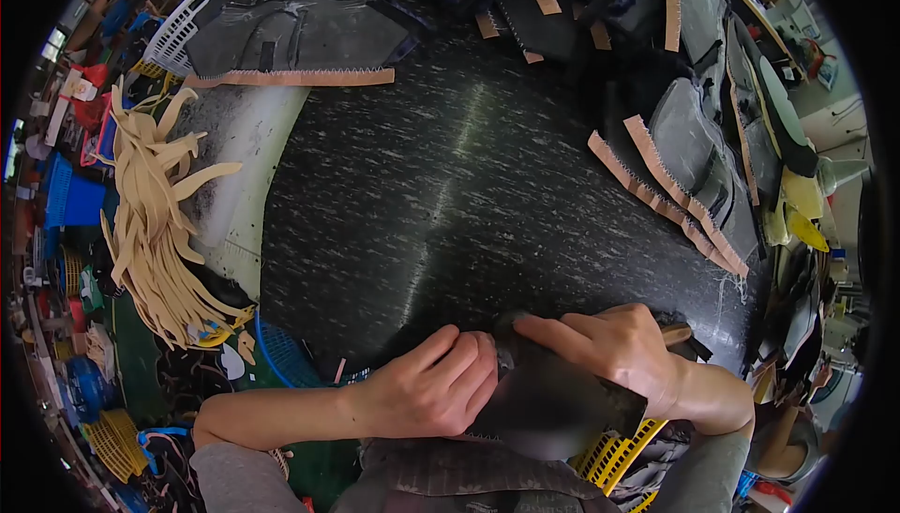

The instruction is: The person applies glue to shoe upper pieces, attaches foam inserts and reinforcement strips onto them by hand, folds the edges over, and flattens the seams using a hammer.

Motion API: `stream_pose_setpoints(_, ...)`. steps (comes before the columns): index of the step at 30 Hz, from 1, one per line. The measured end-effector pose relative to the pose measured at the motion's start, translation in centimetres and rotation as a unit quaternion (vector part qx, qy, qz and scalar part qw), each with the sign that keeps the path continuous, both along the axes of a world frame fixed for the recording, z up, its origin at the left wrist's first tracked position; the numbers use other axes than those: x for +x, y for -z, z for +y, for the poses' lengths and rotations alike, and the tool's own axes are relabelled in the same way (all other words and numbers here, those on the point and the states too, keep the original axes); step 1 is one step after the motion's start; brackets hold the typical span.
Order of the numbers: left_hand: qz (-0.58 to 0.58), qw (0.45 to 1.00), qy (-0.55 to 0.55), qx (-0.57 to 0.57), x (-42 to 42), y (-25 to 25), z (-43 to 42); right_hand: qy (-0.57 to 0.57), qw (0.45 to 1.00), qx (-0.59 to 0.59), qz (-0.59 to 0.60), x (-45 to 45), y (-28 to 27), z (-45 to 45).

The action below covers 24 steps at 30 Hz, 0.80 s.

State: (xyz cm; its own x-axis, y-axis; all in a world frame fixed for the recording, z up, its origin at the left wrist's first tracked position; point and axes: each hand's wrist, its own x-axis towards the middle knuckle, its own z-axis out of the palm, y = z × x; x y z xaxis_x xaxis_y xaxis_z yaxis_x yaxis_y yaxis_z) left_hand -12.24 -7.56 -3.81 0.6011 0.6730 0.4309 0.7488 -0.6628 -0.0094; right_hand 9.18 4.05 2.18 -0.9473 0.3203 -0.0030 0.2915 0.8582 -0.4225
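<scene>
Near the front edge of the dark speckled work surface [375,194], both hands are on a dark sheet-like piece [553,396] close to my body. My left hand [431,386] has its fingers curled and closed at the left side of the piece, with the fingertips partly hidden. My right hand [609,349] grips the upper right of it, index finger stretched along the top edge. Lower down the piece is blurred, so I cannot make out its details. Beside my right wrist lies a small object with a brownish end [677,335].
Grey panels edged with tan strips lie at the back left [291,39] and right [694,138]. A heap of long cream strips [159,222] hangs at the left edge. A blue basket [281,349] and a yellow basket [619,457] stand below the surface.
</scene>
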Motion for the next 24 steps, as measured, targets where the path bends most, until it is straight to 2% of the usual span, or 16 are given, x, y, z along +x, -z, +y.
stream_pose_setpoints(3, -0.018, 1.000, -0.004, -0.013, -0.1, 0.0, -0.1, 0.010, 0.999, -0.022, 0.028, -0.3, -0.1, 0.3)
stream_pose_setpoints(6, -0.137, 0.989, -0.012, -0.048, -0.7, 0.9, -0.3, 0.006, 1.000, -0.001, 0.013, -0.3, 1.2, -0.7)
stream_pose_setpoints(8, -0.228, 0.960, -0.067, -0.146, -0.9, -0.3, -0.1, 0.011, 0.999, -0.009, 0.053, 1.0, 0.9, -0.4)
stream_pose_setpoints(9, -0.192, 0.953, -0.132, -0.193, -0.4, -2.0, -0.4, 0.036, 0.998, 0.016, 0.052, 2.3, 0.2, 0.0)
stream_pose_setpoints(11, -0.201, 0.947, -0.075, -0.240, 0.2, -0.9, -1.2, 0.132, 0.980, 0.051, 0.137, 6.0, -1.1, 0.5)
stream_pose_setpoints(12, -0.302, 0.908, 0.014, -0.290, 0.4, 0.4, -1.4, 0.193, 0.960, 0.087, 0.185, 8.8, -0.6, 0.7)
stream_pose_setpoints(13, -0.298, 0.913, 0.020, -0.278, 0.8, -0.9, -0.1, 0.272, 0.925, 0.156, 0.216, 10.1, -3.0, -0.1)
stream_pose_setpoints(14, -0.352, 0.868, 0.024, -0.350, 1.4, -3.0, 1.5, 0.375, 0.891, 0.154, 0.204, 12.7, -4.8, -1.3)
stream_pose_setpoints(15, -0.404, 0.814, 0.023, -0.417, 2.1, -4.9, 3.7, 0.490, 0.803, 0.125, 0.316, 16.1, -4.2, -2.3)
stream_pose_setpoints(16, -0.405, 0.846, 0.060, -0.342, 3.4, -6.7, 7.7, 0.471, 0.749, 0.294, 0.363, 17.7, -4.9, -1.5)
stream_pose_setpoints(18, -0.391, 0.878, 0.090, -0.260, 5.5, -8.0, 16.0, 0.675, 0.606, 0.184, 0.378, 22.3, -6.9, -4.1)
stream_pose_setpoints(19, -0.407, 0.875, 0.097, -0.246, 6.8, -7.5, 20.0, 0.619, 0.642, 0.246, 0.380, 22.9, -6.9, -4.0)
stream_pose_setpoints(21, -0.347, 0.935, 0.027, -0.072, 9.0, -3.7, 26.6, 0.508, 0.697, 0.365, 0.351, 24.7, -4.5, -2.8)
stream_pose_setpoints(22, -0.198, 0.966, -0.095, -0.138, 10.0, -4.6, 26.8, 0.461, 0.713, 0.420, 0.320, 25.7, -2.1, -1.9)
stream_pose_setpoints(23, -0.129, 0.987, -0.072, 0.061, 10.1, -4.1, 26.8, 0.494, 0.749, 0.312, 0.312, 23.2, -1.8, -2.8)
stream_pose_setpoints(24, -0.046, 0.966, -0.042, 0.250, 9.8, -3.3, 26.4, 0.522, 0.776, 0.198, 0.294, 20.9, -1.3, -4.0)
